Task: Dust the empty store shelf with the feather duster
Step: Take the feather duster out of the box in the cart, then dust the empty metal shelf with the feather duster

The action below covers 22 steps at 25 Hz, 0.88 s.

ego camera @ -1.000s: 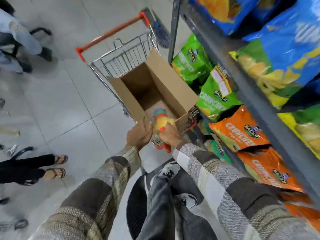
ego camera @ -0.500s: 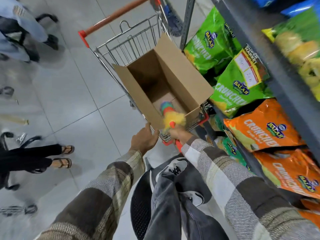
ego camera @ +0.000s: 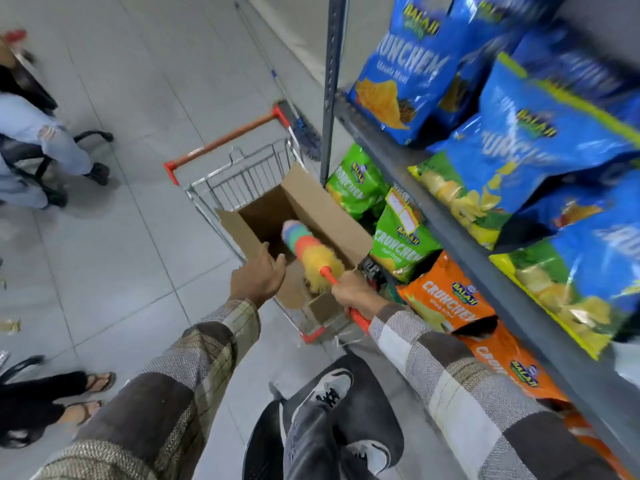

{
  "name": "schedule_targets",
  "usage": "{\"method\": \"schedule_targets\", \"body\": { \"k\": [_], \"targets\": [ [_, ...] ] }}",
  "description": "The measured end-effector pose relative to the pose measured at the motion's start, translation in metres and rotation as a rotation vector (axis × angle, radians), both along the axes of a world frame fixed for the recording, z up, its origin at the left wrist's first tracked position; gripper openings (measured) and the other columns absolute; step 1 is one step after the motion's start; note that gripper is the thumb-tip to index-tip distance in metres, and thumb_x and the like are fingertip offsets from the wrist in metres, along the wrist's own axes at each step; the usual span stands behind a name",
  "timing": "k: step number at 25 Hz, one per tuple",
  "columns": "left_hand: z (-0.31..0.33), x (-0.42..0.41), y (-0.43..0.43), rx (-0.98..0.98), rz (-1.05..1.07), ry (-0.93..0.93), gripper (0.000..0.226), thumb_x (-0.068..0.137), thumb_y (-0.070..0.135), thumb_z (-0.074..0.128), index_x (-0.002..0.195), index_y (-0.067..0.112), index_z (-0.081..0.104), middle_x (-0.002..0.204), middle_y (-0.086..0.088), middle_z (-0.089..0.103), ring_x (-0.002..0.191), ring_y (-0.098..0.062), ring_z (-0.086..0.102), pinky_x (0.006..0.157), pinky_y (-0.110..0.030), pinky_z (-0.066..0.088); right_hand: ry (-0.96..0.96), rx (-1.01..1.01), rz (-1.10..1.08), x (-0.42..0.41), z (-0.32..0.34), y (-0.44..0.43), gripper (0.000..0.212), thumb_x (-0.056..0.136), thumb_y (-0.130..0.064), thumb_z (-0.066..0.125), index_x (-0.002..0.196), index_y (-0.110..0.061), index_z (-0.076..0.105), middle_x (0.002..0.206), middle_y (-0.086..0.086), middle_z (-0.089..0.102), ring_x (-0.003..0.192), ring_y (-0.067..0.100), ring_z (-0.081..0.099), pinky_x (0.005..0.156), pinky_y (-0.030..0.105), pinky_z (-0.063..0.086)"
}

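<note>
Barely begun — feather duster (ego camera: 309, 253) gripped by its orange handle in the right hand (ego camera: 350, 292), head raised over the cardboard box (ego camera: 313, 216) in the cart (ego camera: 242, 168), left hand (ego camera: 258, 277) loose and empty — no empty shelf visible, dusting all ahead.

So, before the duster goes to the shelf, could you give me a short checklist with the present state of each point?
1. Right hand has a firm grip on the feather duster handle: ok.
2. Duster head is lifted out of the cardboard box: ok, it sits above the opening.
3. Left hand is free: ok, open beside the box flap.
4. An empty shelf is in view: not ok, the visible shelves hold snack bags.
5. Cart leaves room to step: cannot tell.
</note>
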State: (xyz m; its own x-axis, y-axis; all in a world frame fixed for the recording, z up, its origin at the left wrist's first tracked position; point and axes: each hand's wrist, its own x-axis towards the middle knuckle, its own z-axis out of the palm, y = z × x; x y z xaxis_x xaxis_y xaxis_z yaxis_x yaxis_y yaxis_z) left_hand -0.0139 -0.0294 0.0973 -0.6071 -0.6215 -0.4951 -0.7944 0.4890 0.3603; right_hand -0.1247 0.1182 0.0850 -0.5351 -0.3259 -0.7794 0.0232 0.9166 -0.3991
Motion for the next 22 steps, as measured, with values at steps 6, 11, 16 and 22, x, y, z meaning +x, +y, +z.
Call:
{"method": "schedule_targets", "body": {
  "k": [6,11,16,22],
  "targets": [
    [0.15,-0.029,-0.022,-0.143,-0.017,0.231,0.063,0.107,0.047,0.031,0.156,0.007,0.028,0.152,-0.023,0.052,0.135,-0.042,0.055,0.113,-0.057,0.039,0.129,-0.209,0.05,0.0,0.169,0.044,0.02,0.092,-0.022,0.048,0.075,-0.021,0.058,0.064,0.004,0.052,0.051,0.019,0.05,0.046,0.029,0.034],
    [0.278,-0.069,-0.021,-0.287,-0.031,0.473,0.063,0.108,0.045,0.029,0.157,0.006,0.028,0.152,-0.026,0.05,0.132,-0.046,0.055,0.107,-0.052,0.043,0.13,-0.414,-0.042,0.001,0.314,0.119,0.021,0.098,-0.026,0.045,0.091,-0.015,0.062,0.061,-0.003,0.047,0.031,0.006,0.039,0.036,0.024,0.036],
    [0.38,-0.122,0.012,-0.353,-0.016,0.857,0.062,0.106,0.048,0.021,0.157,0.014,0.032,0.154,-0.023,0.049,0.135,-0.044,0.052,0.111,-0.053,0.041,0.134,-0.707,-0.216,0.017,0.416,0.207,0.024,0.102,-0.029,0.048,0.111,-0.04,0.068,0.06,-0.009,0.049,0.035,0.004,0.035,0.032,0.016,0.029],
    [0.449,-0.2,0.105,-0.391,-0.204,1.019,0.061,0.106,0.051,0.021,0.161,0.024,0.024,0.159,-0.01,0.047,0.142,-0.037,0.049,0.113,-0.053,0.035,0.196,-0.949,-0.484,0.03,0.47,0.302,0.029,0.102,-0.029,0.052,0.111,-0.048,0.071,0.065,-0.005,0.049,0.038,0.007,0.029,0.033,0.014,0.026]
  ]
}}
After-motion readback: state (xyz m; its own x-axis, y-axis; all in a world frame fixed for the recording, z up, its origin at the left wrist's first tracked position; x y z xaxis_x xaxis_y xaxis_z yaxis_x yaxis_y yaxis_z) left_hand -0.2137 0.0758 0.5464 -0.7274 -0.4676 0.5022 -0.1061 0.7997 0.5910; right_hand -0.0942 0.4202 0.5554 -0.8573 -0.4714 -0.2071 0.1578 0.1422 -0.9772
